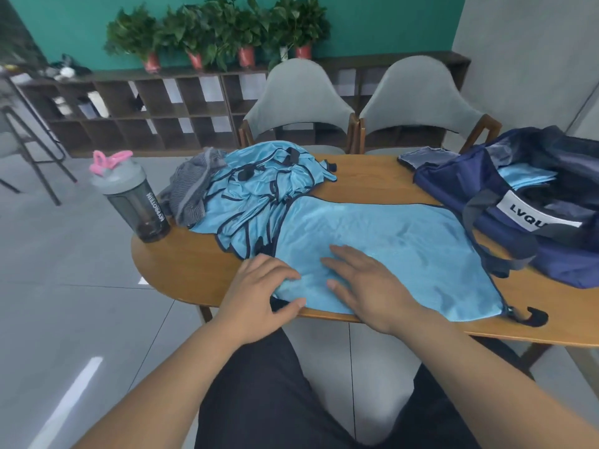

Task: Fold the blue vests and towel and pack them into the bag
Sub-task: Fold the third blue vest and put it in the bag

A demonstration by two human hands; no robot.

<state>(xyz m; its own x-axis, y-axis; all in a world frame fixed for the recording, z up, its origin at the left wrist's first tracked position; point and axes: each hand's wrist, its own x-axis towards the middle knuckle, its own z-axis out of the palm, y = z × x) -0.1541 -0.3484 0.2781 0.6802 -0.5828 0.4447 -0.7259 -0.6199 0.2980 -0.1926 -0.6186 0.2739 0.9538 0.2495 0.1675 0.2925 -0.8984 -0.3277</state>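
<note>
Wood, bare and warm, is the table (pixel 181 267) that carries everything. On its right end sits the navy bag (pixel 460 189), mouth open, with folded vests (pixel 525 176) showing inside. Spread flat across the near middle is the blue vest (pixel 405 241) I am working on, its near edge lying along the table's near edge. Far and left of it is a heap (pixel 259 186) of unfolded vests, and against the heap's left side lies the grey striped towel (pixel 191 186), crumpled. A grey bottle (pixel 136 202) stands at the left end.

My right hand (pixel 369 283) lies flat on the vest, fingers straight and spread, pressing it down. My left hand (pixel 259 286), just left of it, pinches the vest's near left corner between thumb and curled fingers.

I judge the cloth thin, light and slippery, with no stiffness, so folds may slide open unless pressed. I would take it by the dark-trimmed corners, one palm anchoring. The strap (pixel 534 317) at the near right corner could snag.
</note>
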